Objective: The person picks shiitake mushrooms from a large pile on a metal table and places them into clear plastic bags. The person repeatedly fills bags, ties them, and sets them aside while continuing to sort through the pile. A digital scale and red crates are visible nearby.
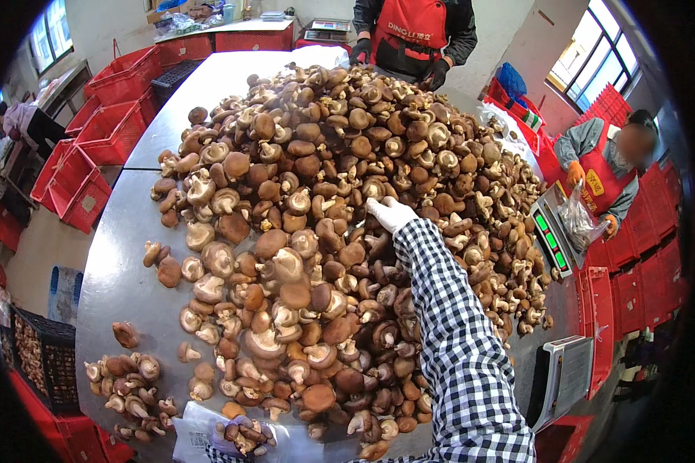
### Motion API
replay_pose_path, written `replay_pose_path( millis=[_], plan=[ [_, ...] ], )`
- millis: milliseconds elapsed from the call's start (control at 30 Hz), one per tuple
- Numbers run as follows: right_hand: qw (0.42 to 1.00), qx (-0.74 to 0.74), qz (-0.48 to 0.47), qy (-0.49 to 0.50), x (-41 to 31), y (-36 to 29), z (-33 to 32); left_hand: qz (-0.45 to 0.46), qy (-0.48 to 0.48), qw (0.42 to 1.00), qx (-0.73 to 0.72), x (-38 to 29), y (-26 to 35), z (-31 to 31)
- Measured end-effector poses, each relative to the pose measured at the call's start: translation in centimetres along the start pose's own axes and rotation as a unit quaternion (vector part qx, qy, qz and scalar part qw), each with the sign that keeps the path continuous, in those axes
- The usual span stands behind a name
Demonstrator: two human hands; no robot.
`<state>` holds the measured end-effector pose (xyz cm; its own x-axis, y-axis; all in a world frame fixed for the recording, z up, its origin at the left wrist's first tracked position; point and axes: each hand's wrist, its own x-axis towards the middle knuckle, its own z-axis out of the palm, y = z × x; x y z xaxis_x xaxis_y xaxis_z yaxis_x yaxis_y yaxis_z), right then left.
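A large heap of brown-capped shiitake mushrooms covers much of the steel table. My right hand, in a white glove below a checked sleeve, reaches into the middle of the heap; its fingertips touch the mushrooms, and whether it grips one cannot be told. At the bottom edge my left hand, in a purplish glove, cups several small mushrooms. Clear plastic bags lie beside and under it. A smaller mushroom pile sits at the table's left corner.
A scale stands at the lower right; another scale is farther up. A person in a red apron holds a filled bag beside it. Another person stands across the table. Red crates stand left, and a black crate of mushrooms lower left.
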<state>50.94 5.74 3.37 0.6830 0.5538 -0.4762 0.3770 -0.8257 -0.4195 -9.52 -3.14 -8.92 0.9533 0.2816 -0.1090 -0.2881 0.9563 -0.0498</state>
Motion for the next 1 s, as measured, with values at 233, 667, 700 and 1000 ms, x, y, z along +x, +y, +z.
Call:
replay_pose_path(
  millis=[233, 667, 700, 1000],
  plan=[
    [0.988, -0.097, -0.094, -0.080, -3.2, -1.2, 2.2, 0.006, -0.001, 1.000, -0.005, -0.3, -0.2, -0.2],
    [0.939, -0.092, -0.278, -0.182, -16.7, -1.0, 5.3, 0.029, -0.016, 0.999, 0.009, 0.1, -0.4, 0.0],
    [0.952, -0.072, -0.257, -0.148, -17.7, -2.4, 4.0, 0.035, -0.006, 0.999, 0.015, 0.0, -0.4, 0.5],
    [0.804, 0.538, 0.034, 0.251, 5.2, 7.3, -5.1, 0.009, 0.032, 0.999, 0.007, 2.2, -0.6, 1.8]
  ],
)
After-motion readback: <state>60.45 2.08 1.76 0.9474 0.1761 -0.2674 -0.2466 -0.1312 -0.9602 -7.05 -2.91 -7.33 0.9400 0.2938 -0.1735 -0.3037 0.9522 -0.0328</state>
